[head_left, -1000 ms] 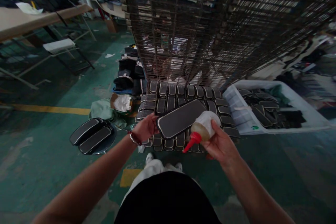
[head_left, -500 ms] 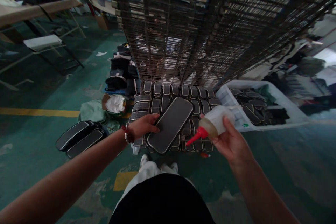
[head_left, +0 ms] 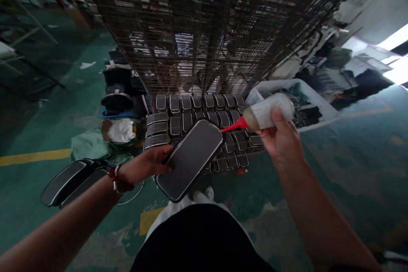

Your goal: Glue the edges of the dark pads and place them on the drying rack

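Left hand (head_left: 144, 168) pinches dark panel (head_left: 193, 157) by edge, above stacked pieces (head_left: 157, 128); right hand (head_left: 285, 141) wraps bottle (head_left: 269, 111), nozzle (head_left: 234, 126) at panel corner. Panel likely light, stiff: hold edges. Bottle probably squeezable: grip body.

One head-worn camera looks forward and down over the near torso (head_left: 197, 242), left hand (head_left: 145, 166) and right hand (head_left: 284, 141) close, far rack (head_left: 204, 38) beyond.

Dark panel (head_left: 191, 158): slants more steeply than at first.
White bottle (head_left: 272, 110): points less downward.
Red nozzle (head_left: 235, 125): tip is now at the panel's edge, previously apart.
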Demonstrator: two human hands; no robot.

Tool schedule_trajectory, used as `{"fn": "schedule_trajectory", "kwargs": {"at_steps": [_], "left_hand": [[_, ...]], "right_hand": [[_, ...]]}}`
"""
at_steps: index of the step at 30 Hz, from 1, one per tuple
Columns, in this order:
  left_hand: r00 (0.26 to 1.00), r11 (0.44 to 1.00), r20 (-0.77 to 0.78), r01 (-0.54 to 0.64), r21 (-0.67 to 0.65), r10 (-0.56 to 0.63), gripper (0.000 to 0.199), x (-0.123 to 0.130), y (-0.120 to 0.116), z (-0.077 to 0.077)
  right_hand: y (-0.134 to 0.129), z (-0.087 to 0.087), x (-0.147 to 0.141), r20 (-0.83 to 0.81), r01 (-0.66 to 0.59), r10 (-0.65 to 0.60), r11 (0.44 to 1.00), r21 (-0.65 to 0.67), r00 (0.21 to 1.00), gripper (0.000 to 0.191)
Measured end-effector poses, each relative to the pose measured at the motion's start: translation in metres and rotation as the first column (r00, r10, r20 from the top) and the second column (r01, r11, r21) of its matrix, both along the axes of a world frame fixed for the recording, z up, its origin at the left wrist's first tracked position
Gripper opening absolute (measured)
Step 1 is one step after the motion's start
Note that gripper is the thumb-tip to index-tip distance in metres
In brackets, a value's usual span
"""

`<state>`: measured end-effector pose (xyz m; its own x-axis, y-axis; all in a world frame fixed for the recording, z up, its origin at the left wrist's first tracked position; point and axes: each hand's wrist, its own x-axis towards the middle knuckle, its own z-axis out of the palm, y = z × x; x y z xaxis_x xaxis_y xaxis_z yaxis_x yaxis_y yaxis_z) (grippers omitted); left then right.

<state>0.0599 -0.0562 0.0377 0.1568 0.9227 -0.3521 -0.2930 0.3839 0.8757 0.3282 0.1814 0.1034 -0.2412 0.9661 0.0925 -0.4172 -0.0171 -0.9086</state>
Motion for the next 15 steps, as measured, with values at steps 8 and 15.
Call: {"fn": "schedule_trajectory", "kwargs": {"at_steps": [8,15], "left_hand": [[0.999,0.999,0.016,-0.033,0.001,0.033,0.047,-0.0011,-0.0014,-0.0029],[0.999,1.000,0.035,-0.025,0.005,0.025,0.046,-0.0013,-0.0016,-0.0029]], "right_hand": [[-0.0087,-0.0071,0.0001,0.033,-0.009,0.009,1.000,0.002,0.999,0.037],[-0.0084,-0.0091,-0.0012,0.010,0.027,-0.028,1.000,0.015,1.000,0.035]]}}
